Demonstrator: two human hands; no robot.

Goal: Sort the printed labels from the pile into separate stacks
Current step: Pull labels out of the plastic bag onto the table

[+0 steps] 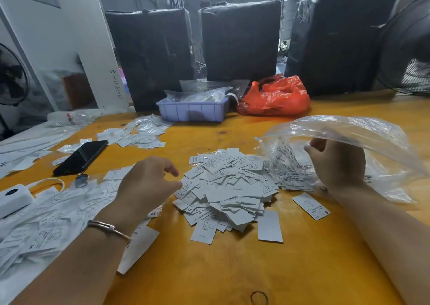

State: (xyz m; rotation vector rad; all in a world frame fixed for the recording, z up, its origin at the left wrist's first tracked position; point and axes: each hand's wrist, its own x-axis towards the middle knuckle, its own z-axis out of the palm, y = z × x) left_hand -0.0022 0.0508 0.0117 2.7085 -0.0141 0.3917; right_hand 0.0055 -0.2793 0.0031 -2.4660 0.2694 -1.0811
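Note:
A loose pile of white printed labels (229, 186) lies in the middle of the yellow table (232, 270). My left hand (145, 185) hovers at the pile's left edge, fingers loosely curled, holding nothing that I can see. My right hand (338, 165) is inside a clear plastic bag (349, 132) to the right of the pile and grips its film. A single label marked S (310, 206) lies below that hand. More labels (46, 223) are spread under my left forearm.
A black phone (81, 157) and a white device (12, 199) lie at the left. A lilac tray (193, 111) and a red plastic bag (277, 97) stand at the back, before black wrapped bales (242, 39). A black rubber band (258, 297) lies near the front edge.

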